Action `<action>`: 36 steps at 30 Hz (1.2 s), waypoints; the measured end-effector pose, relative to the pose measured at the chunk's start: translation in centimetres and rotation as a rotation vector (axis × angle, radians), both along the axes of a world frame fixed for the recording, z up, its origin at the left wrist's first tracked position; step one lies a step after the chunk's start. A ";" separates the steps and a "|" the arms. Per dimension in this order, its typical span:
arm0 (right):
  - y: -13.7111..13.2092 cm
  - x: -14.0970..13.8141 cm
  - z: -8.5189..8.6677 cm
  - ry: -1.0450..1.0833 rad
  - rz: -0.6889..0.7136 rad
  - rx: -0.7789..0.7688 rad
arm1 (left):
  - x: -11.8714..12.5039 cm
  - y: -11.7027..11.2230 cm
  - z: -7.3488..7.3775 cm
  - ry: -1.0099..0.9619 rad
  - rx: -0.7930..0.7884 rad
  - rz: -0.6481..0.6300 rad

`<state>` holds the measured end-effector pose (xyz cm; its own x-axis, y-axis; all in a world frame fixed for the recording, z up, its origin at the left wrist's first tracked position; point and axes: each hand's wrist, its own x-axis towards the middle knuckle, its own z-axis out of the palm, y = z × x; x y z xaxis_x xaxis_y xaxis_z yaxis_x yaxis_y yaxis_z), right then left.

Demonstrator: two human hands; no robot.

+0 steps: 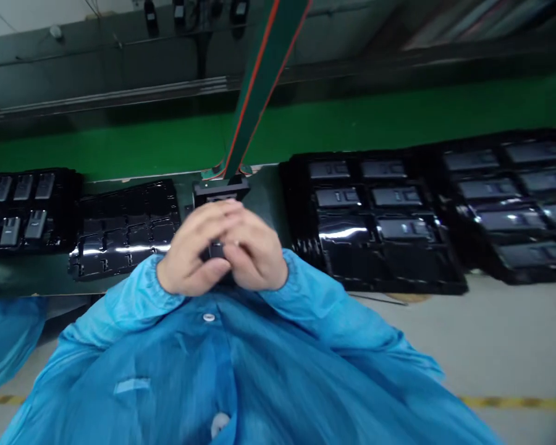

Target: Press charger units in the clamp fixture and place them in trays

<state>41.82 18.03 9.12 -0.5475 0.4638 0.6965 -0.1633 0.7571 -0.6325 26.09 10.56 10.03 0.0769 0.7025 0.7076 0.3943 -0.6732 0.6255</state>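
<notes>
My left hand (192, 253) and my right hand (257, 253) are pressed together close to my chest, fingers curled around a small black part (216, 250) that mostly hides between them. Both wrists come out of blue coat sleeves. Just beyond my fingers a black block-shaped fixture (220, 188) sits on the bench at the foot of a slanted green strap. The picture is smeared by motion.
Black moulded trays lie along the bench: an empty glossy one (125, 228) at left, one with grey parts (13, 210) at far left, two part-filled ones (375, 216) (514, 198) at right. A green conveyor belt (352, 127) runs behind. Another blue sleeve (4, 334) shows at lower left.
</notes>
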 end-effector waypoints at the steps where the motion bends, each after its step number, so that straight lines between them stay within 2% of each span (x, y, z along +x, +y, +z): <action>1: 0.6 -0.5 0.7 0.040 -0.066 -0.049 | -0.6 -0.7 0.1 -0.051 -0.054 0.101; 3: 2.2 -1.3 2.0 0.032 -0.145 -0.128 | -1.9 -2.0 -0.3 -0.176 -0.155 0.296; 6: 4.7 -1.8 2.8 -0.095 -0.164 -0.144 | -3.9 -4.6 -1.8 -0.308 -0.248 0.508; 8: 5.6 -1.3 2.6 -0.133 -0.204 -0.104 | -5.4 -7.0 -3.0 -0.305 -0.283 0.637; 10: 5.2 0.0 1.7 -0.111 -0.293 -0.049 | -7.0 -10.3 -4.2 -0.232 -0.347 0.792; 13: 2.6 3.2 -1.6 -0.056 -0.451 -0.036 | -9.5 -15.9 -5.8 -0.138 -0.530 1.048; 16: -1.9 7.0 -7.0 -0.151 -0.535 -0.178 | -11.3 -20.9 -7.3 -0.179 -0.696 1.275; 18: -5.1 9.1 -10.8 -0.274 -0.511 -0.283 | -11.8 -22.7 -7.9 -0.241 -0.735 1.338; 19: -6.5 9.9 -12.4 -0.343 -0.462 -0.315 | -11.7 -22.9 -8.0 -0.257 -0.746 1.326; 21: -8.6 10.7 -14.8 -0.445 -0.342 -0.325 | -11.0 -21.9 -8.1 -0.234 -0.773 1.213; 23: -9.6 10.5 -15.8 -0.504 -0.220 -0.304 | -9.5 -19.3 -7.7 -0.134 -0.789 1.006; 26: -9.5 8.8 -15.3 -0.512 -0.138 -0.309 | -6.1 -13.8 -7.1 0.060 -0.761 0.651; 29: -8.3 6.8 -13.8 -0.459 -0.194 -0.348 | -2.5 -8.9 -7.1 0.182 -0.798 0.402; 31: -7.4 5.6 -13.1 -0.420 -0.263 -0.357 | -0.9 -6.6 -7.6 0.169 -0.865 0.359; 33: -6.4 4.8 -12.7 -0.431 -0.332 -0.358 | -0.1 -5.0 -8.5 0.163 -0.942 0.390; 36: -4.6 3.7 -12.4 -0.571 -0.382 -0.371 | 0.1 -3.4 -9.9 0.167 -1.002 0.426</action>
<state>45.52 13.43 -3.23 -0.5302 0.8397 0.1172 0.4933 0.4179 -0.7629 26.15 7.17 0.10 -0.2662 0.9441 -0.1945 0.6043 0.3206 0.7294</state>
